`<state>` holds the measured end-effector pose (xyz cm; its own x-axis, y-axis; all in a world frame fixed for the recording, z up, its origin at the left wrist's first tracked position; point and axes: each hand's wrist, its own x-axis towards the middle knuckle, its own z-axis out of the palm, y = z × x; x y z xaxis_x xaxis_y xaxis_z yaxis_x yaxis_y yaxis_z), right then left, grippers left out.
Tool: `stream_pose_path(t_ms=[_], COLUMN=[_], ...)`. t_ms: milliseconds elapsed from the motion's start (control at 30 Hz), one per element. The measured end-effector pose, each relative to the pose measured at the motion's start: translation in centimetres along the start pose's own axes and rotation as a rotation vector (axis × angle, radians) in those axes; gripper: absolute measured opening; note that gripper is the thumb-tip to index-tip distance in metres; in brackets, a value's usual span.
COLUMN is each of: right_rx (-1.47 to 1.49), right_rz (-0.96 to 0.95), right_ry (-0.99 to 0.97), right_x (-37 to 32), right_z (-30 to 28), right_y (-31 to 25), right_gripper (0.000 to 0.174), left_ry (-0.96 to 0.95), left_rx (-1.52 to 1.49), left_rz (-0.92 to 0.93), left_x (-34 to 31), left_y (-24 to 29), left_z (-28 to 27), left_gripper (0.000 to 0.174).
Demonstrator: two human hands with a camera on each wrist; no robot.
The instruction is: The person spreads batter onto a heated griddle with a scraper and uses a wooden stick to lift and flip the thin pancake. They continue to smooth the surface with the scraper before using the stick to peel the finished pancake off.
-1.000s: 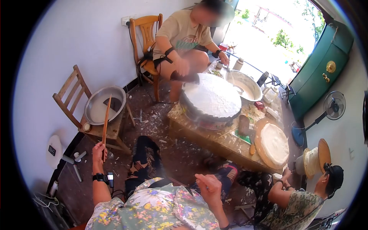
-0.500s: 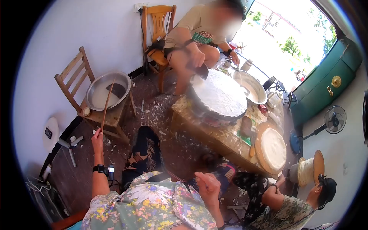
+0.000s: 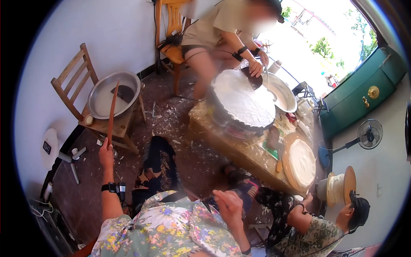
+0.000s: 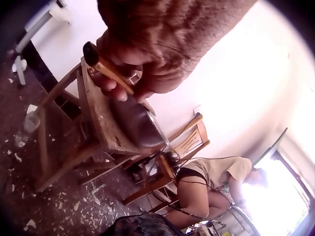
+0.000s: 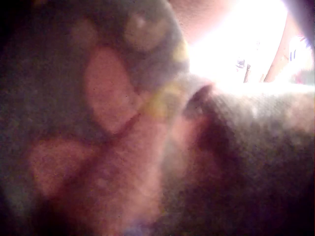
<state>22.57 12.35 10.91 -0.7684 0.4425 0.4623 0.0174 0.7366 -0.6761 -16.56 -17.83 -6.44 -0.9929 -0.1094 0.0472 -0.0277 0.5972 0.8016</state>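
Observation:
My left hand grips the lower end of a long thin wooden stick, which points upward and overlaps the metal basin in the head view. In the left wrist view, the curled fingers and thumb wrap the stick's dark-ended butt. The basin sits on a wooden chair, with pale liquid and a dark flat piece inside. My right hand is raised in front of my floral shirt, fingers loosely bent, with nothing seen in it. Blurred patterned cloth fills most of the right wrist view.
Ahead, a low table bears a round griddle coated white, a bowl of batter and a round board with pale sheets. One person works over the griddle; another sits at right. A fan stands beyond.
My left hand still grips the stick, which has swung from leaning right to more upright. The person at the griddle has moved the dark scraper from its near-left side to its far right edge.

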Motion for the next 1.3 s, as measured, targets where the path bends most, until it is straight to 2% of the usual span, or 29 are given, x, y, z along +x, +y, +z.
stream_pose_path(t_ms=[100,233,267,300,367,400,467,600,700,800,933,1033,1133,1267,1300], right_rx=[-0.005,-0.024,-0.021,-0.005,0.022,0.018,0.014,0.022,0.029,0.031,0.038,0.034,0.050,0.056,0.059], right_rz=[-0.008,0.002,0.006,-0.002,-0.021,-0.029,-0.052,-0.040,-0.033,-0.045,-0.069,-0.064,-0.053,-0.055,-0.047], right_ry=[-0.009,-0.010,-0.008,0.000,0.012,0.022,0.034,0.047,0.071,0.082,0.107,0.106,0.127,0.148,0.150], right_x=[0.1,0.4,0.4,0.4,0.4,0.3,0.0,-0.2,-0.6,-0.6,-0.4,-0.8,-1.1,-1.2,-1.2], right_z=[0.1,-0.1,-0.1,0.0,-0.1,-0.2,-0.1,-0.8,-1.2,-1.3,-1.5,-1.4,-1.5,-1.9,-2.0], right_y=[0.5,1.0,1.1,1.1,1.2,1.3,1.7,1.9,2.0,2.1,2.1,2.2,2.2,2.1,2.1], right_gripper=[0.020,0.020,0.020,0.020,0.021,0.021,0.021,0.021,0.020,0.020,0.019,0.018,0.018,0.018,0.018], left_ry=[0.012,-0.036,-0.084,-0.076,-0.061,-0.031,-0.038,-0.079,-0.045,-0.092,-0.077,-0.060,-0.044,-0.120,-0.127], left_rx=[0.075,0.119,0.116,0.107,0.081,0.042,0.052,0.021,-0.037,-0.002,-0.045,-0.043,-0.005,-0.052,-0.044], left_rz=[0.090,0.008,-0.122,-0.107,-0.080,0.065,0.071,-0.021,0.075,0.002,-0.005,0.018,0.217,-0.003,0.043], left_x=[1.0,1.7,-0.8,-0.4,-1.0,1.7,2.2,0.5,1.4,1.3,1.3,1.7,3.5,0.9,2.0], left_y=[-1.4,-2.2,3.3,3.7,2.7,-2.3,-3.2,0.9,-0.9,-0.3,0.3,-0.7,-3.6,1.0,0.1], left_z=[0.4,0.4,-1.1,-1.1,-1.1,0.1,0.3,-0.8,-0.3,-0.9,-0.7,-0.5,0.1,-1.3,-0.8], left_gripper=[0.044,0.044,0.042,0.042,0.042,0.043,0.043,0.044,0.044,0.044,0.044,0.044,0.044,0.045,0.044])
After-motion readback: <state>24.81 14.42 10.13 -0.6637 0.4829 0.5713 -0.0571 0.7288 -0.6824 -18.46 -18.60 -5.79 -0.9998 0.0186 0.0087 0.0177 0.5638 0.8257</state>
